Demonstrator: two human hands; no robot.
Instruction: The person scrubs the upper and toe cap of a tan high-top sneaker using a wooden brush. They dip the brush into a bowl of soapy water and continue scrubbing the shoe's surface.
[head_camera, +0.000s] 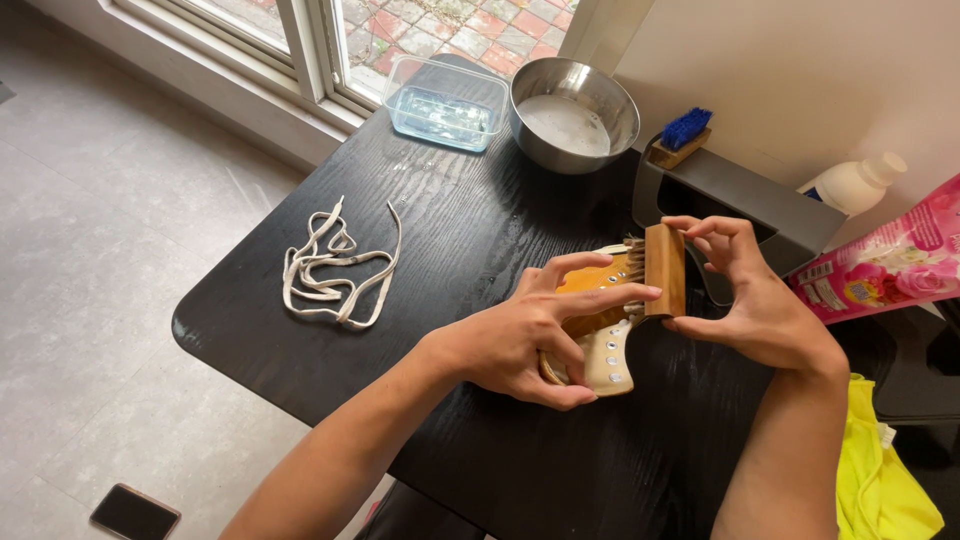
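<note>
Wooden brush (664, 268) with pale bristles is pinched in the grip of the right hand (752, 300), fingers curled over its top edge and thumb under its lower end, bristles turned against a tan and cream shoe (598, 330). Left hand (525, 340) has its grip closed round the shoe, fingers spread over the orange upper and thumb tucked beneath, holding it just above the black table (470, 230) near the middle. Off-white laces (335, 265) lie in a loose tangle well apart to the left. At the far edge stand a clear plastic tub (445, 103) of water and, just beside it, a steel bowl (573, 113) of cloudy liquid. A blue-bristled brush (682, 137) rests on a grey box (740, 205), near a white bottle (855, 183) and a pink pouch (885, 255)
</note>
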